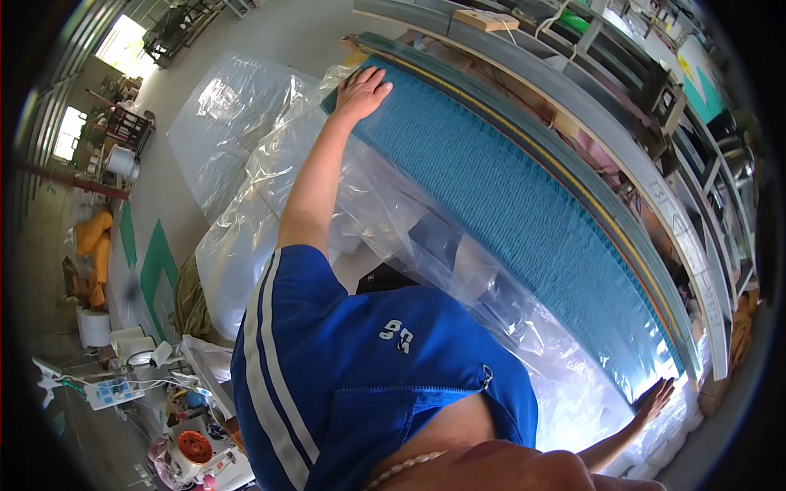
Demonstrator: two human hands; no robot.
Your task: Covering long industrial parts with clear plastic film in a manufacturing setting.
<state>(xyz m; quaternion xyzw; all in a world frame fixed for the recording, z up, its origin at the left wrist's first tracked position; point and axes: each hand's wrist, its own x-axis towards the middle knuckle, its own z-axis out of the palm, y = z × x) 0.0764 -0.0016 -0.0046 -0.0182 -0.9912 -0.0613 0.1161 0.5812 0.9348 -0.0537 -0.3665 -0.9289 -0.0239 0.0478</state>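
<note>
A long strip of teal fabric (499, 204) with a fine crinkled texture lies across the work surface, from upper left to lower right. At its upper left end my left hand (361, 96) rests palm down with the fingers spread. My right hand (653, 401) is at the lower right end, fingers stretched out, touching the shiny plastic there. Clear plastic sheeting (262, 176) hangs in wrinkles along the fabric's near edge, between it and my body. Neither hand grips anything that shows.
A long bar with a yellow stripe (565, 173) runs along the fabric's far edge. Beyond it stand grey metal rails (634, 151) and a frame. A small wooden block (485, 20) sits on top. At lower left are a power strip (115, 393) with cables and an orange reel (195, 447).
</note>
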